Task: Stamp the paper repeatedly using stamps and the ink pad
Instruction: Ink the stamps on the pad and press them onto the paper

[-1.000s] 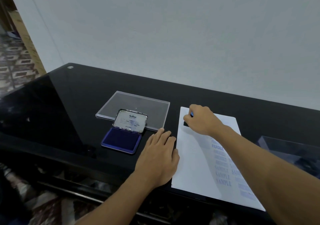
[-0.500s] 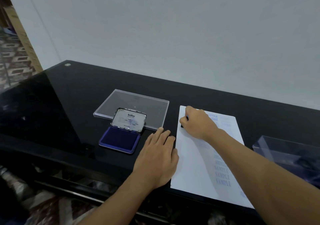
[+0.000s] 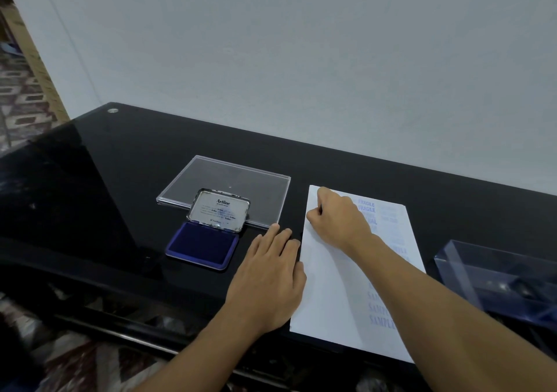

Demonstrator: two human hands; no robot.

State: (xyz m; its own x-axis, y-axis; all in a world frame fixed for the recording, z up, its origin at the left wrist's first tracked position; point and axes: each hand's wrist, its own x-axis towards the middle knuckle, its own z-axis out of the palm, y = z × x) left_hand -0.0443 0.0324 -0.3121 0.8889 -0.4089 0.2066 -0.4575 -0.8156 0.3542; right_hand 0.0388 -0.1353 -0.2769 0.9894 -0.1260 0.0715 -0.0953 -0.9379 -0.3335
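Paper (image 3: 328, 286), a white sheet, lies on the glossy black tabletop (image 3: 105, 180), already bearing blue prints reading FRAGILE (image 3: 366, 207) near its far edge and SAMPLE (image 3: 381, 319) lower down. The right hand (image 3: 337, 222) rests on the sheet's far left corner, fingers curled round what seems to be a small dark stamp (image 3: 321, 210), almost wholly hidden. The left hand (image 3: 271, 280) lies flat with straight fingers beside the sheet, touching its left edge. Left of it sits the open ink pad (image 3: 202, 248), its Artline lid (image 3: 218, 209) tilted up against a clear plastic tray (image 3: 229, 177). A clear plastic box (image 3: 497, 283) stands well to the right. A pale grey wall (image 3: 301, 60) runs behind; patterned floor tiles (image 3: 18, 90) show at far left.
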